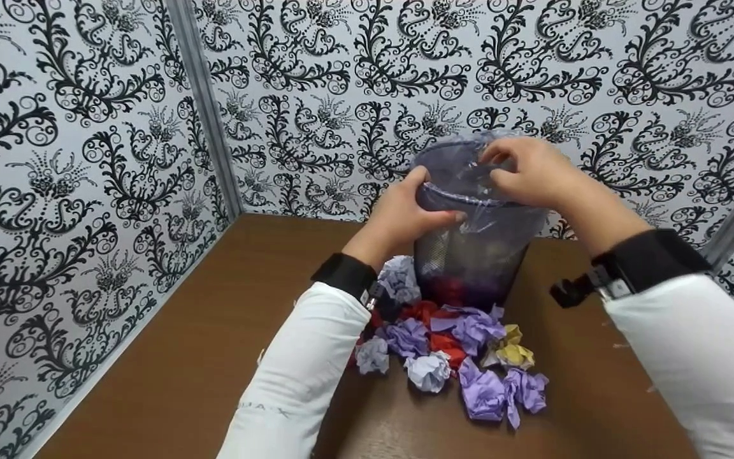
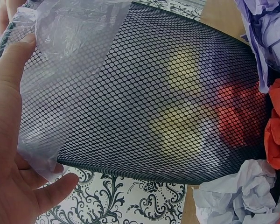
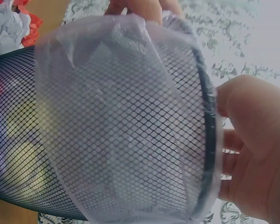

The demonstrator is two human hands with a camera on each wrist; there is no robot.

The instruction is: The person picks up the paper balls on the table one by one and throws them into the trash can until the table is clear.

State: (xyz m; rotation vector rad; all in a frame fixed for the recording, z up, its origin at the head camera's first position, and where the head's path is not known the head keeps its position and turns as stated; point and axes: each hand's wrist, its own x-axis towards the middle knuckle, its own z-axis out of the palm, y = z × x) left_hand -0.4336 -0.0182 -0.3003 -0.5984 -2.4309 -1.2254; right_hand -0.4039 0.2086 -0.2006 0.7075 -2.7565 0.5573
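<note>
A black mesh waste bin (image 1: 462,255) stands upright on the table, with a thin translucent bin liner (image 3: 112,112) folded over its rim. Paper balls show through the mesh in its lower part. My left hand (image 1: 399,213) holds the bin near the rim on its left side, thumb across the liner at the front; in the left wrist view its thumb (image 2: 25,49) lies on the plastic. At the mouth of the bin is my right hand (image 1: 526,169), fingers bent into the opening and thumb apart from them. No held thing shows between them.
Crumpled paper balls lie before the bin: purple (image 1: 485,392), white (image 1: 429,371), red (image 1: 446,347), yellow (image 1: 513,350) and grey (image 1: 399,280). The brown table (image 1: 214,331) meets patterned walls (image 1: 316,115) behind and at the left.
</note>
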